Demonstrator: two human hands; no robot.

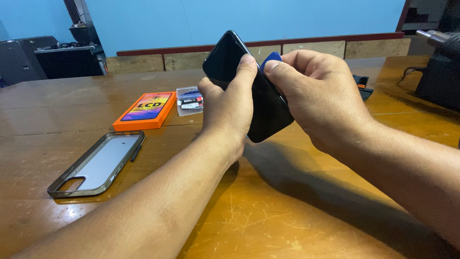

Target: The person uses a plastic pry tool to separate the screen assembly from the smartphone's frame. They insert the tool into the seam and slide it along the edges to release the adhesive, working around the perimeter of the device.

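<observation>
Head view: black phone [258, 96] between both hands, blue pick [271, 57] at its edge.

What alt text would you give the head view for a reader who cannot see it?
Two bare hands hold a black smartphone tilted above a wooden table: the left hand grips it while the right hand presses a blue pick at its edge. On the table to the left lie a clear phone case, an orange box and a small clear plastic box.

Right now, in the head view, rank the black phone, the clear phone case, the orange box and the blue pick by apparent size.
1. black phone, nearer the camera, so unsure against the case
2. clear phone case
3. orange box
4. blue pick, mostly hidden by the right hand's fingers
</observation>
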